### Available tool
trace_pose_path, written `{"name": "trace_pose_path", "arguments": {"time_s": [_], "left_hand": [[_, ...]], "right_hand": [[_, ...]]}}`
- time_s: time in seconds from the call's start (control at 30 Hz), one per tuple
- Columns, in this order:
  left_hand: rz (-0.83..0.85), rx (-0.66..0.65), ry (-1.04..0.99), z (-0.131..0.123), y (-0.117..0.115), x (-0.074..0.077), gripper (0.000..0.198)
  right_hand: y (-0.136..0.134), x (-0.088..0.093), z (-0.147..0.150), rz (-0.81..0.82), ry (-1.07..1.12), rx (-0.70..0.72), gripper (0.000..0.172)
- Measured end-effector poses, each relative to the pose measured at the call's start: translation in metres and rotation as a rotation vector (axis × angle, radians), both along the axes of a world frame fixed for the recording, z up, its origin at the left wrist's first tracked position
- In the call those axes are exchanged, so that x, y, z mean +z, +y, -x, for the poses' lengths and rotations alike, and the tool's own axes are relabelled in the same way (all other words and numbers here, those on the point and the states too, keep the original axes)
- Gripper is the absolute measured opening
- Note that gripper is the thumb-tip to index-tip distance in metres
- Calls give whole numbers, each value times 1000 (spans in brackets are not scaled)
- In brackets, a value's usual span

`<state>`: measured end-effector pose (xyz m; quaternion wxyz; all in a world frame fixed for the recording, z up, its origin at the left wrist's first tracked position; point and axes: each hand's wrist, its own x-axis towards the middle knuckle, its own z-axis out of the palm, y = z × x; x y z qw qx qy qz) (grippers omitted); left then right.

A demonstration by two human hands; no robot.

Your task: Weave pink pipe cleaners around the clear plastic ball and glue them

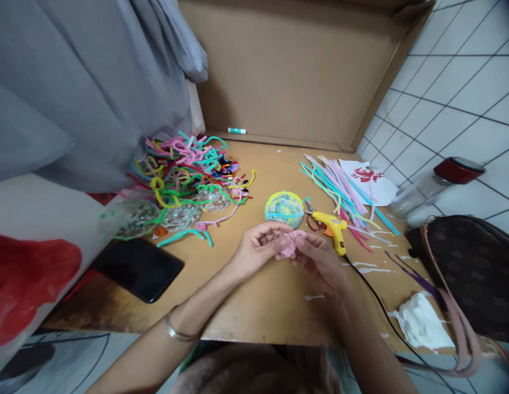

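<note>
Pinching a pink pipe-cleaner piece [288, 244] between both sets of fingertips, my left hand [258, 247] and right hand [320, 260] were clamped on it together above the cardboard sheet [254, 306], just before the round multicoloured ball [284, 208] and beside the yellow glue gun [331, 226].

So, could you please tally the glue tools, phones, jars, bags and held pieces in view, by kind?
Glue gun: 1
Glue stick: 1
Phone: 1
Jar: 1
Handbag: 1
Held pink piece: 1
Total: 6
</note>
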<state>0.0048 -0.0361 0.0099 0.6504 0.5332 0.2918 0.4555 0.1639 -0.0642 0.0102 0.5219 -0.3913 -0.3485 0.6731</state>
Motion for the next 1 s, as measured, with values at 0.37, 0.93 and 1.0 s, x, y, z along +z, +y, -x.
{"name": "trace_pose_path", "arguments": {"time_s": [0.37,0.93,1.0], "left_hand": [[-23,-6,-12,0,0,1,31],[55,60,-43,-6,-3,0,38],[81,75,-44,-7,-4,1,39]], "right_hand": [[0,3,-1,62,108,39,31],[-2,-4,6,-197,-154,-223,23],[-3,-6,6,-265,-213,-258,20]]}}
